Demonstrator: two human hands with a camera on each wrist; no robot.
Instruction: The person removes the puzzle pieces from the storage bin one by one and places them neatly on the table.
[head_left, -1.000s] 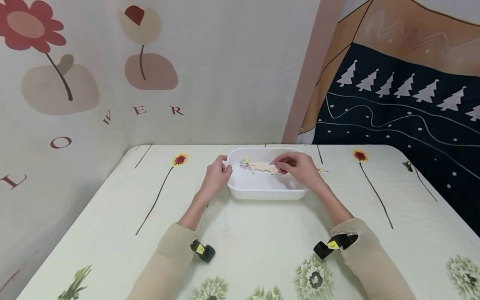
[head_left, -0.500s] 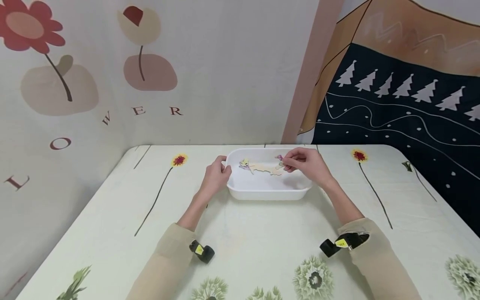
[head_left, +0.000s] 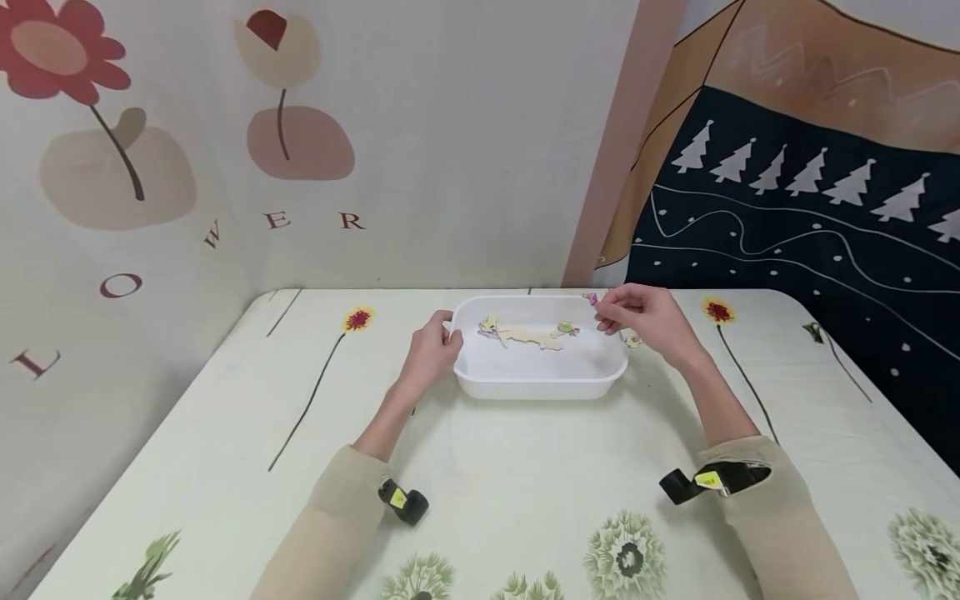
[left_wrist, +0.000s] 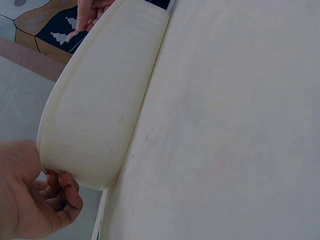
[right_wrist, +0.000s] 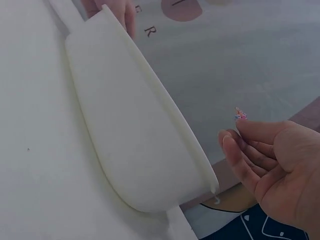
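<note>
A white plastic tub (head_left: 536,389) stands near the far edge of the table. My left hand (head_left: 431,354) grips its left rim, thumb on top; in the left wrist view the fingers (left_wrist: 62,192) curl beneath the rim. Above the right rim, my right hand (head_left: 647,321) pinches a tiny pink-purple piece (head_left: 592,299), which shows colourful specks in the right wrist view; its kind is too small to tell. Inside the tub lie a long cream flat piece (head_left: 528,337), a small yellow-and-purple piece (head_left: 489,327) at its left end and a small green piece (head_left: 567,329) on the right.
A small yellowish piece (head_left: 633,340) lies just outside the tub's right end, partly under my right hand. A flower-printed cloth (head_left: 517,475) covers the table. A printed curtain (head_left: 450,150) hangs behind, and a dark cloth with trees (head_left: 787,225) hangs at the right.
My right hand has moved right and up with the pink-purple piece, from inside the tub to above its right rim. The green piece now shows in full. My left hand has stayed put.
</note>
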